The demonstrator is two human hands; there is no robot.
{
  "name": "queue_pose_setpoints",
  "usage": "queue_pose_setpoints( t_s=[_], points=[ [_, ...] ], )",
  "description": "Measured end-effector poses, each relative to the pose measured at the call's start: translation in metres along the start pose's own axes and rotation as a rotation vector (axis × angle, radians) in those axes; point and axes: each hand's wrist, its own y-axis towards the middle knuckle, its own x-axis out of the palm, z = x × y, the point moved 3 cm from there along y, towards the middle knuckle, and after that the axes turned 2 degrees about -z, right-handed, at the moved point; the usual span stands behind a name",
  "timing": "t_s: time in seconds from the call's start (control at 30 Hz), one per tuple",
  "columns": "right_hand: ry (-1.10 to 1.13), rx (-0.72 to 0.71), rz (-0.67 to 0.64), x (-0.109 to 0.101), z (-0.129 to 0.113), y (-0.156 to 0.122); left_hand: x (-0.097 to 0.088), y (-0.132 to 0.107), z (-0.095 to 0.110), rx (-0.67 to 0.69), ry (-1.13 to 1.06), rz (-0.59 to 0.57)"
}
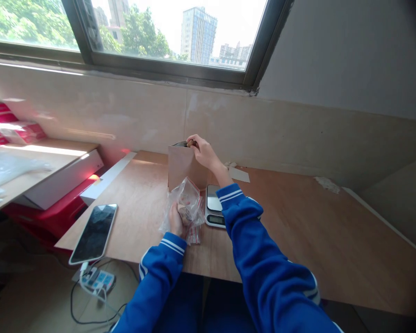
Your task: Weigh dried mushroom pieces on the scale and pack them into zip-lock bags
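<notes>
Paper bag [181,170]: brown, upright on the desk [298,231], mouth open at the top, standing just beyond the left hand and under the right hand.

Right hand [204,151]: raised to the bag's mouth, fingers drawn narrow into a pinch. A small brown bit [192,143] sits between the fingertips, right at the rim. Cannot tell what the bit is, or whether the fingers also touch the paper.

Left hand [176,221]: low, close to the near desk edge, fingers curled shut around the lower part of a clear plastic bag [190,195]. The plastic bag stands up from the grip, its top spread loose and leaning against the front of the paper bag. Brownish contents show inside it by the fingers.

More small clear bags [194,236] with red strips lie flat on the desk under and just right of the left hand.

Scale [215,207]: flat, directly right of the left hand, below the right wrist, partly covered by the blue sleeve [241,208].

Paper scrap [238,174]: on the desk, right of the right forearm.

Phone [94,232]: dark screen up, well left of the left hand, overhanging the desk corner.

Power strip [99,279]: on the floor below the phone, cables trailing.
</notes>
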Motion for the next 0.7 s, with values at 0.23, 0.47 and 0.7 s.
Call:
queue_pose_setpoints(
  t_s=[0.23,0.47,0.7],
  points=[
    [-0.074,0.031,-0.094,0.002,-0.007,-0.002,0.002,0.000,0.000,-0.041,-0.046,0.004],
    [-0.043,0.285,0.148,-0.008,-0.048,-0.077,0.000,0.003,-0.002,-0.060,-0.064,-0.065],
    [0.060,0.573,-0.442,0.045,-0.046,-0.137,-0.003,0.010,-0.004,0.173,-0.009,-0.109]
  ],
)
